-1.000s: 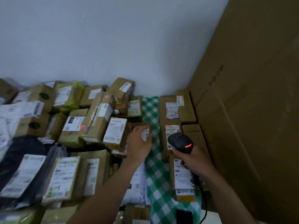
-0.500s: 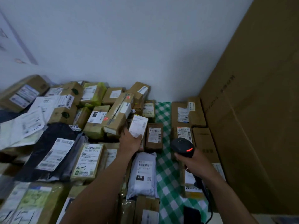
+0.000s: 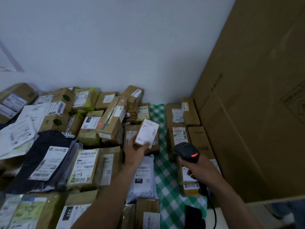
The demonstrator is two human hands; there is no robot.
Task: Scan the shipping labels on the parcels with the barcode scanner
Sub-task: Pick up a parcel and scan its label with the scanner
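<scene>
Now the left hand (image 3: 135, 151) grips a small cardboard parcel (image 3: 146, 135) at its near end, shipping label (image 3: 149, 129) tilted up, long axis running away. It sits just left of the barcode scanner (image 3: 186, 150) (red light on), which the right hand (image 3: 199, 171) clenches.

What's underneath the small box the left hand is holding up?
A brown parcel with a barcode label lies below the small box, by the checked cloth. The box and left hand cover most of its top.

Cardboard parcels (image 3: 85, 169) and a white mailer bag (image 3: 143, 184) lie on the green-checked cloth (image 3: 165, 179).
</scene>
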